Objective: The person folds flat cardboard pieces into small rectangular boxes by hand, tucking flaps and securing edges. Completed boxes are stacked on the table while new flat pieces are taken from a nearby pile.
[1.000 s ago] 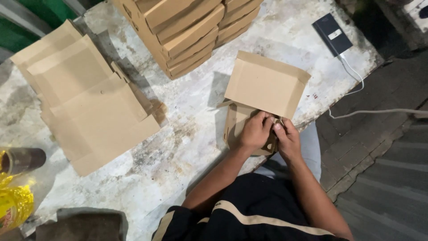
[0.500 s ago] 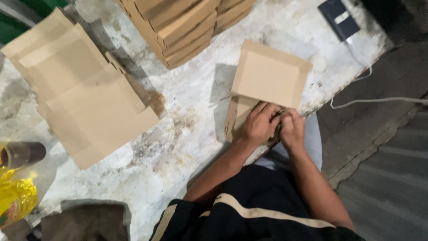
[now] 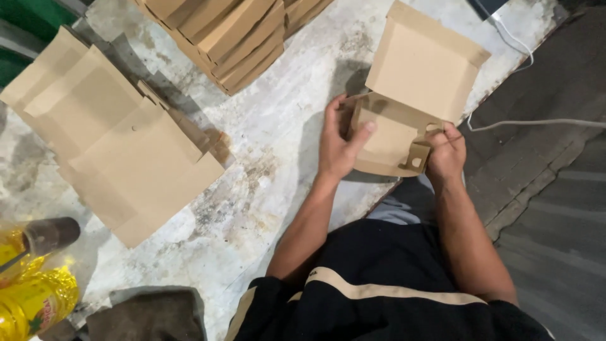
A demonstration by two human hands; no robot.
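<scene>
A brown cardboard box [image 3: 410, 82] stands half folded at the near edge of the worn white table [image 3: 278, 164], its lid raised upright. My left hand [image 3: 338, 142] grips the box's left side wall, thumb inside. My right hand [image 3: 445, 155] holds the right front corner, pinching a small tab with a hole in it. Both forearms reach up from my lap.
A pile of flat unfolded cardboard blanks [image 3: 107, 139] lies at the left. Stacked folded boxes [image 3: 233, 31] stand at the back. A white cable [image 3: 530, 123] trails off the table's right edge. A yellow oil bottle [image 3: 31, 300] and a dark cloth [image 3: 145, 316] sit at the bottom left.
The box has come up off the table, with its lid raised and side walls folded up. My hands have spread apart from the front middle to the two sides.
</scene>
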